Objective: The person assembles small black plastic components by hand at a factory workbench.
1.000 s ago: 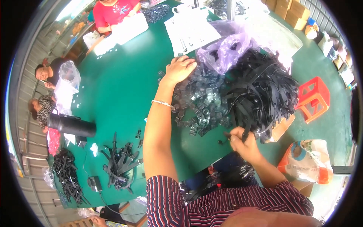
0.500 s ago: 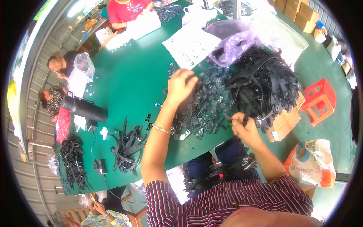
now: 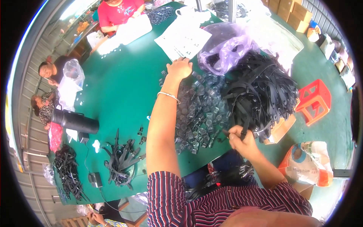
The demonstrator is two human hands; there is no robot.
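While the left hand rests at the far end of the dark plastic pieces, whether its bent fingers grip anything cannot be told; these pieces look light, hard and slippery, best pinched by their sides. By the counter's near edge, the right hand is clamped on a black strap, probably light, pliable and easiest held near its end; more straps heap toward the right edge.
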